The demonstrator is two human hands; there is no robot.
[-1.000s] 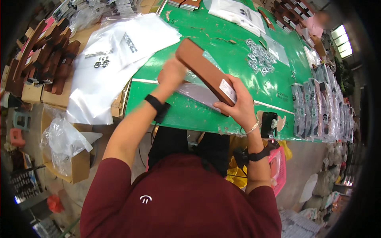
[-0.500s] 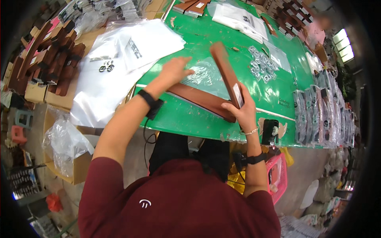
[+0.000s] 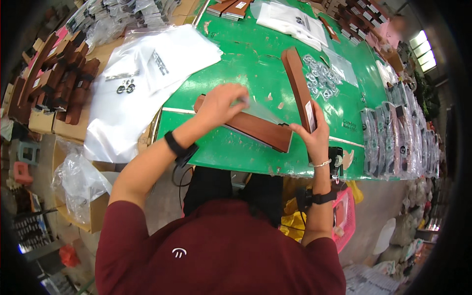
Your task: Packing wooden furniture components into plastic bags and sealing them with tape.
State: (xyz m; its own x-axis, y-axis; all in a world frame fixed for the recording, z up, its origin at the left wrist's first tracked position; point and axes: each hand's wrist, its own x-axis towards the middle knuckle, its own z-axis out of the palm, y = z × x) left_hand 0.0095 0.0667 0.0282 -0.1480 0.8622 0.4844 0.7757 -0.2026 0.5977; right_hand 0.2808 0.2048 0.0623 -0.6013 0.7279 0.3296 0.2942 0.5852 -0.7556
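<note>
My right hand (image 3: 310,139) grips the near end of a long brown wooden bar (image 3: 297,83), which stands tilted away from me above the green table (image 3: 246,54). A second brown wooden bar (image 3: 255,129) lies flat on the table in front of me, partly under a clear plastic bag (image 3: 263,110). My left hand (image 3: 221,104) rests on that bar's left part and pinches the edge of the clear bag.
A stack of white plastic bags (image 3: 142,73) lies at the left on cardboard boxes. Dark wooden pieces (image 3: 59,83) fill boxes far left. Small bagged metal rings (image 3: 322,78) lie mid-table. Packed bags (image 3: 398,142) line the right edge. A pink basket (image 3: 346,216) sits below the table.
My right hand has swung the upper bar from lying across the other one to pointing away from me. My left hand has moved onto the flat bar and taken the clear bag's edge.
</note>
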